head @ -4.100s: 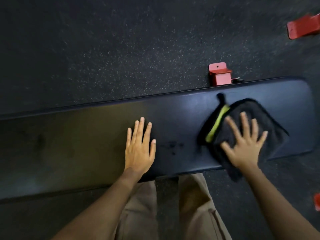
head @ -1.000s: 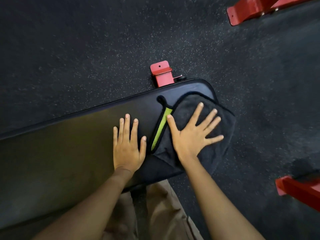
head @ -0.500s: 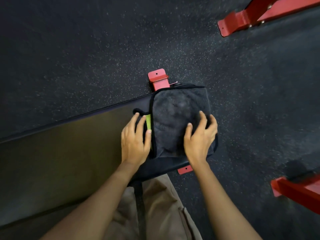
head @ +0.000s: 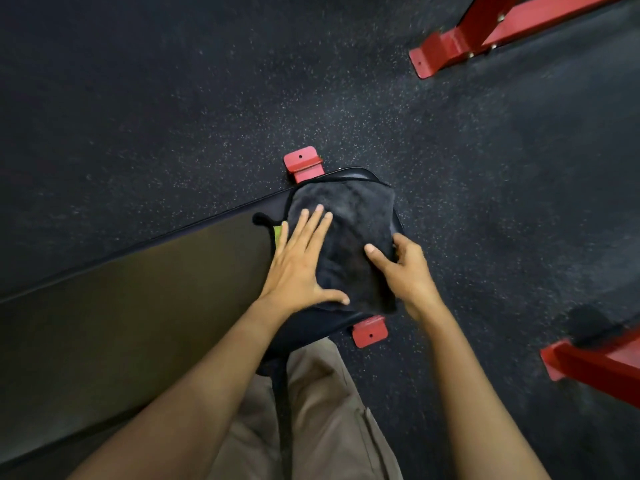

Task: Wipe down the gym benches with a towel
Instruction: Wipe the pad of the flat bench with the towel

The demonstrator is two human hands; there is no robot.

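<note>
A long black padded bench (head: 145, 306) runs from the lower left to the centre. A dark towel (head: 349, 223) with a green strip lies folded over the bench's right end. My left hand (head: 301, 268) lies flat on the towel's left part, fingers straight. My right hand (head: 403, 271) is at the towel's right edge, thumb on top and fingers curled round the edge at the bench end.
Red bench feet show on the speckled dark floor at the far side (head: 304, 164) and near side (head: 370, 330). Red frames of other equipment stand at the upper right (head: 485, 32) and right (head: 595, 365). My tan trousers (head: 322, 420) are below the bench.
The towel has been folded onto the bench's right end. My left hand moved from the bench pad onto the towel. My right hand shifted to the towel's right edge and curled round it.
</note>
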